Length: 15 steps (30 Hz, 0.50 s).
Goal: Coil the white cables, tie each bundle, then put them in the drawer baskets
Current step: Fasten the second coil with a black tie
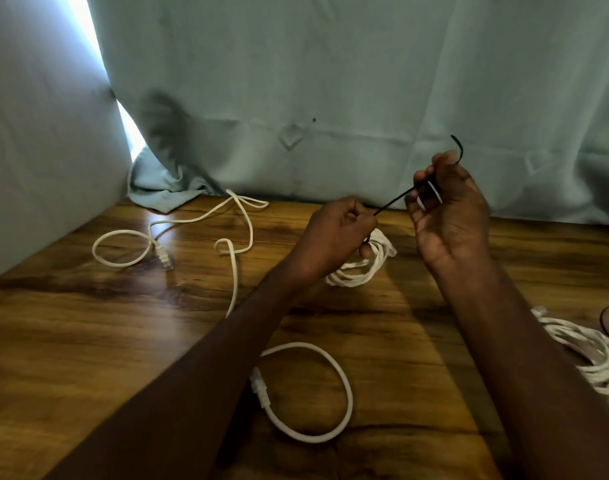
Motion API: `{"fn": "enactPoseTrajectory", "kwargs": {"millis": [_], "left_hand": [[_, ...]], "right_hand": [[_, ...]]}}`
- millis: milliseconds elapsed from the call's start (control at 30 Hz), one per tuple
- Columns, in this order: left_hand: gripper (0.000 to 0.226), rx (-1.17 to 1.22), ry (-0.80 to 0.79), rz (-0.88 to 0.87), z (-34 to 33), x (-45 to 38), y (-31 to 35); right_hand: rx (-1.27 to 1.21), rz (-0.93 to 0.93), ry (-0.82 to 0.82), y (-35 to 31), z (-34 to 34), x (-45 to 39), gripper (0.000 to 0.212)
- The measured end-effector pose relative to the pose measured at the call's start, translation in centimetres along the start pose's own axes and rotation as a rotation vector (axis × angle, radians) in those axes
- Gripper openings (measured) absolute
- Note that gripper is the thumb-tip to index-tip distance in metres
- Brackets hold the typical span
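Observation:
A coiled white cable bundle (360, 268) hangs just above the wooden table under my left hand (334, 233), which grips its top. A thin black tie (396, 200) runs from my left fingers up through my right hand (448, 206), and its curled end sticks out above that hand. My right hand pinches the tie, raised to the right of the bundle. A long loose white cable (234, 258) sprawls over the left and near part of the table, with one plug (165, 256) at the left and another (260, 388) near my left forearm.
A second coiled white bundle (590, 351) lies at the right edge, partly behind my right forearm, with a thin black loop (607, 323) beside it. A pale green curtain (330, 98) hangs along the table's far edge. No drawer baskets are in view.

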State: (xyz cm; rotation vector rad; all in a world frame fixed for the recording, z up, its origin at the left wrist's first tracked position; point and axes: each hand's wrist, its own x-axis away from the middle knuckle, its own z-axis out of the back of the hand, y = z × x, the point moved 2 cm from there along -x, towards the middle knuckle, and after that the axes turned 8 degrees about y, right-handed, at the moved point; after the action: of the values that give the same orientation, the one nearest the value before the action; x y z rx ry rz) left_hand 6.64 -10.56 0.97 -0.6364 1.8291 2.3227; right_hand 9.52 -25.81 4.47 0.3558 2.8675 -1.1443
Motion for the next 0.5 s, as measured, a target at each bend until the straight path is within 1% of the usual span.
{"fn": "enactPoseTrajectory", "kwargs": {"millis": [33,100,133,200,233,300,367,433,500], "left_hand": [[0.011,-0.016,-0.027,-0.008,-0.2,0.0,-0.2],[0.012,-0.003,-0.011,0.030,-0.4,-0.1,-0.8],[0.015,0.032,0.027,0.075,-0.2,-0.3,-1.2],[0.021,0.118,0.126,0.164,0.6,-0.8,-1.6],[0.025,0.161,0.172,0.180,1.1,-1.2,-1.7],[0.032,0.231,0.229,0.167,1.8,-1.5,-1.7],[0.038,0.260,0.254,0.146,2.0,-1.5,-1.7],[0.043,0.285,0.272,0.146,2.1,-1.5,-1.9],[0.046,0.320,0.283,0.159,2.4,-1.6,-2.0]], "right_hand": [[-0.023,-0.003,-0.033,0.0,-0.1,0.0,0.010],[0.026,-0.023,-0.071,0.5,-0.2,0.3,0.011],[0.115,-0.021,-0.071,0.8,-0.3,0.3,0.012],[0.412,0.032,-0.066,1.6,-0.2,0.2,0.014],[0.558,0.060,-0.087,2.1,-0.3,0.3,0.013],[0.755,0.107,-0.178,3.6,-0.4,0.6,0.012],[0.909,0.213,-0.265,4.9,-0.5,1.1,0.014],[0.988,0.306,-0.289,5.5,-0.5,1.3,0.013],[0.984,0.339,-0.326,5.5,-0.5,1.4,0.014]]}}
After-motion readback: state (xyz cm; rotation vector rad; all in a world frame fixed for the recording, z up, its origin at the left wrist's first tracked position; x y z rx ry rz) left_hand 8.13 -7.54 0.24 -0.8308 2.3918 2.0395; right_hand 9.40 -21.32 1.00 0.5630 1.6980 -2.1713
